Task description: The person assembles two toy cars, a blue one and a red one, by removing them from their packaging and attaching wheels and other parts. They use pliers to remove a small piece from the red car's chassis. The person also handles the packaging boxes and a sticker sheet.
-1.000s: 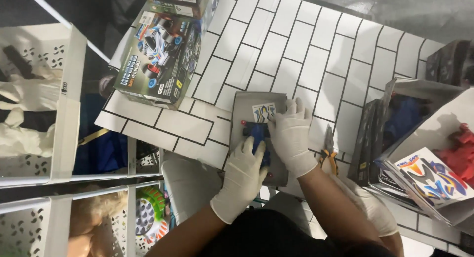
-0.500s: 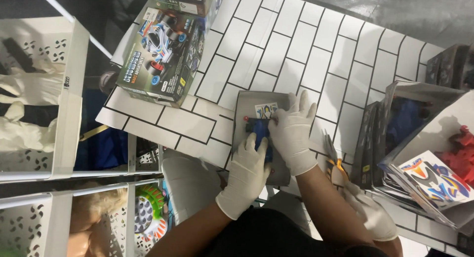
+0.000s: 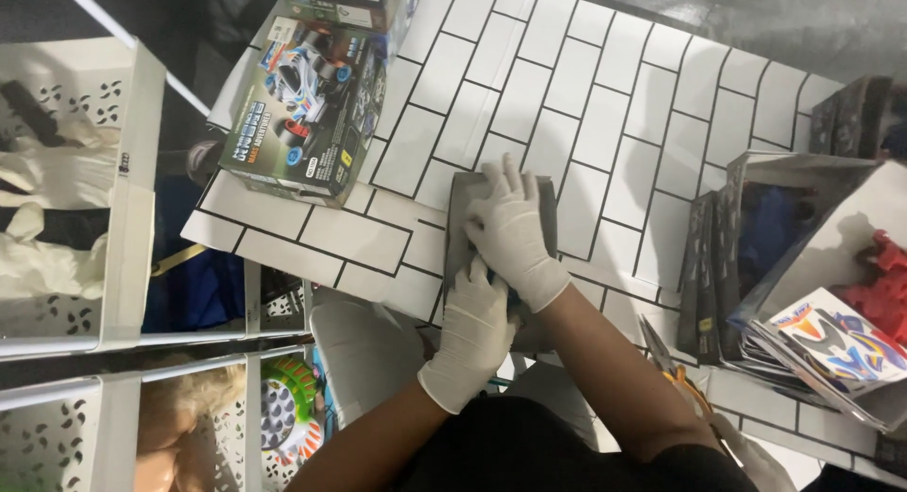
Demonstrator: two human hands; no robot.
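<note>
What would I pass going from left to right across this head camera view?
White perforated plastic bins → colourful toy car box → grey flat box under both white-gloved hands → stack of dark flat boxes → open box of bright printed cards.

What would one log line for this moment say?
left hand: pressing grey flat box | right hand: flat on it | toy car box: apart, upper left | surface: tiled table

1. Colourful toy-car box (image 3: 304, 114) lying at the upper left edge of the white brick-pattern surface (image 3: 605, 104).
2. White perforated plastic bins (image 3: 71, 199) on the left.
3. Open cardboard box (image 3: 803, 180) holding red plastic parts (image 3: 883, 284), on the right.
4. Stack of printed leaflets (image 3: 831, 345) lower right.
</note>
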